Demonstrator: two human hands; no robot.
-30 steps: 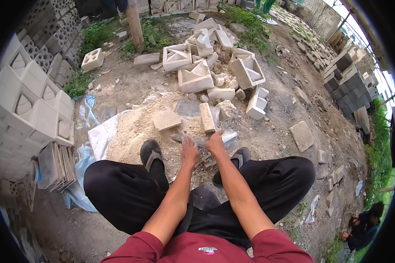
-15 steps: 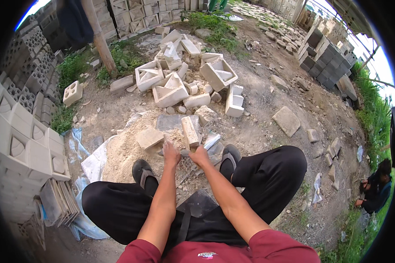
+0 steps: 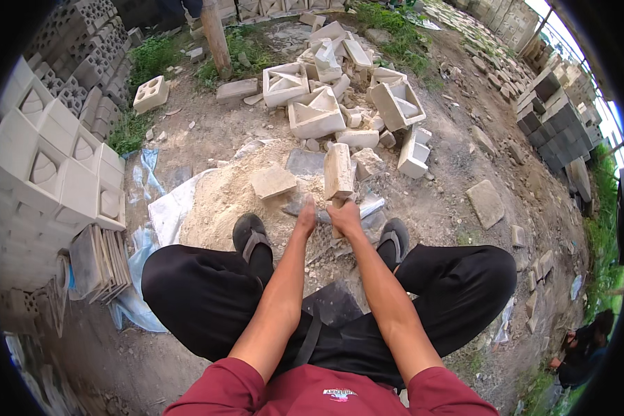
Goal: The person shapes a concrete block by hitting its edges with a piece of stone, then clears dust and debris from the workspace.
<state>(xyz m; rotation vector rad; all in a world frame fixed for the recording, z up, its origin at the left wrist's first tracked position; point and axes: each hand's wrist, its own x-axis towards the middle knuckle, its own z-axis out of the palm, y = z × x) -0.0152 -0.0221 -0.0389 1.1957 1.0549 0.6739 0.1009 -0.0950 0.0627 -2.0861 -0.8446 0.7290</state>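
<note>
My right hand is closed around the short handle of a dusty, block-headed mallet. The mallet's head stands raised in front of my knuckles, over a grey slab. Beside it, my left hand is seen edge-on, fingers stretched forward and holding nothing that I can make out. It is low by the near edge of the slab, close to the crushed rubble. A flat pale block piece lies just left of the slab, on a heap of crumbled tan material.
Beyond the slab lies a pile of broken pale decorative blocks. Stacked patterned blocks stand at the left, with thin boards below. Grey blocks are stacked at the far right. Another person is at the lower right edge.
The view has shifted, so the scene sits further right in the picture. The mallet stays in my right hand. My left hand has drawn back from the dusty rubble and turned edge-on.
</note>
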